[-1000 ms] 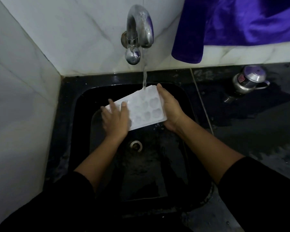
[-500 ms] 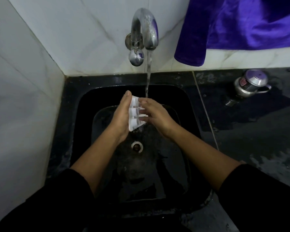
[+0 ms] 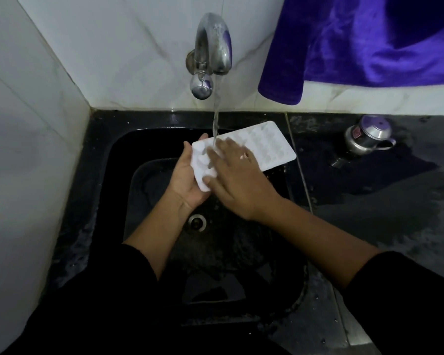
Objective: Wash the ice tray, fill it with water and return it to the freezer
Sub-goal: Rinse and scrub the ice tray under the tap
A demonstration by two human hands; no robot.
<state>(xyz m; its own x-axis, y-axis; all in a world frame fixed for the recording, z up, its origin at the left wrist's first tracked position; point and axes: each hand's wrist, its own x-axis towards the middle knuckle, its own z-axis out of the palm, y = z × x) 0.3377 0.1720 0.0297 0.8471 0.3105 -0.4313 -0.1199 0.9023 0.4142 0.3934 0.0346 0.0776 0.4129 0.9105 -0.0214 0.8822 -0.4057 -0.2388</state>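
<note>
A white ice tray (image 3: 267, 146) is held flat over the black sink (image 3: 103, 175), its long side reaching toward the right rim. My left hand (image 3: 187, 175) cups the tray's near-left end from below. My right hand (image 3: 231, 175) lies flat on top of that same end, fingers spread over the cells. Water runs from the chrome tap (image 3: 210, 49) in a thin stream and lands on the tray by my right fingertips. The tray's left part is mostly hidden by my hands.
The sink drain (image 3: 197, 222) sits below my hands. A small steel lidded pot (image 3: 367, 135) stands on the wet dark counter at the right. A purple cloth (image 3: 356, 42) hangs over the white tiled wall. White tiles close off the left side.
The tray went from flat to edge-on between my palms, and now lies flat again, swung out to the right. My right hand moved from its end onto its top.
</note>
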